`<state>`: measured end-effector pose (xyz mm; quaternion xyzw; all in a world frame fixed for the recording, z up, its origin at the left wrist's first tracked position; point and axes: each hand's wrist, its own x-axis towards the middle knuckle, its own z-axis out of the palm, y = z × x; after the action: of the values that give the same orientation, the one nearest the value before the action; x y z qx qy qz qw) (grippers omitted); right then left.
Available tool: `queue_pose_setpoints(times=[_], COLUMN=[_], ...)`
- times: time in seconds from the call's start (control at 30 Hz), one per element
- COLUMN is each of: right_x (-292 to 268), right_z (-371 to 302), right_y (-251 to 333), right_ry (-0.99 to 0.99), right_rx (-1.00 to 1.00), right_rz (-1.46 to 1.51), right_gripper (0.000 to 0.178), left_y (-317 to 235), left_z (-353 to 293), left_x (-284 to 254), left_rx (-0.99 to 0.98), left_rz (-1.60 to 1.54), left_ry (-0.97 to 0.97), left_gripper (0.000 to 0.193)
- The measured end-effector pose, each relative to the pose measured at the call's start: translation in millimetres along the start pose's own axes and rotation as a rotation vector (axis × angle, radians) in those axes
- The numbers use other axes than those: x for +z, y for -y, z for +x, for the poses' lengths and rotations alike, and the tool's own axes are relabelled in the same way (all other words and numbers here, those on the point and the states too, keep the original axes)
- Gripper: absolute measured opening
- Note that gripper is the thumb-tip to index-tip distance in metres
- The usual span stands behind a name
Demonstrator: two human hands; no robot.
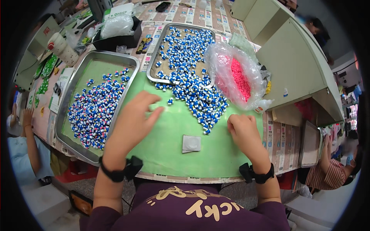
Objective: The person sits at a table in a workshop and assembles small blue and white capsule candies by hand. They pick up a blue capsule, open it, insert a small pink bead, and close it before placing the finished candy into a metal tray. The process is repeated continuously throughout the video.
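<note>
My left hand hovers over the green mat, thumb and fingers apart with nothing seen between them. A single small blue-and-white piece lies just beyond its fingertips. My right hand has its fingers curled closed; whatever they may hold is hidden. Between the hands a pile of small blue-and-white pieces spills from a metal tray. Left of my left hand, a second metal tray bears similar pieces, many with pink spots. A clear plastic bag of small pink pieces lies beyond my right hand.
A small square white pad lies near the table's front edge. A small white bottle stands near a beige cabinet on the right. A black box and a lidded cup are far left. Other people sit on both sides.
</note>
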<state>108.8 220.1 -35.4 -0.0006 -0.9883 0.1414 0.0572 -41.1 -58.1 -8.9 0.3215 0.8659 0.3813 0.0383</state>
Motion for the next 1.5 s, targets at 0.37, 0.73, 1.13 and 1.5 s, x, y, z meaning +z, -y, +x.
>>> queue_pose_setpoints(times=[0.37, 0.73, 1.13, 1.5], right_x=[5, -24, -39, -39], right_z=[-7, 8, 23, 20], right_y=[1, 17, 82, 86], right_ry=[0.033, -0.204, -0.466, -0.380], right_rx=[-0.116, -0.218, -0.459, -0.258], right_rz=[-0.177, 0.132, 0.529, 0.794], right_gripper=[0.017, 0.022, 0.024, 0.020], left_y=[31, 6, -50, -67], left_z=[40, 18, -8, -20], left_x=[48, 16, 18, 24], left_rx=[0.014, -0.056, -0.139, 0.062], left_rz=[0.114, -0.765, -1.170, -0.808], left_ry=[0.125, 0.191, 0.491, 0.114], left_gripper=[0.015, 0.012, 0.018, 0.008])
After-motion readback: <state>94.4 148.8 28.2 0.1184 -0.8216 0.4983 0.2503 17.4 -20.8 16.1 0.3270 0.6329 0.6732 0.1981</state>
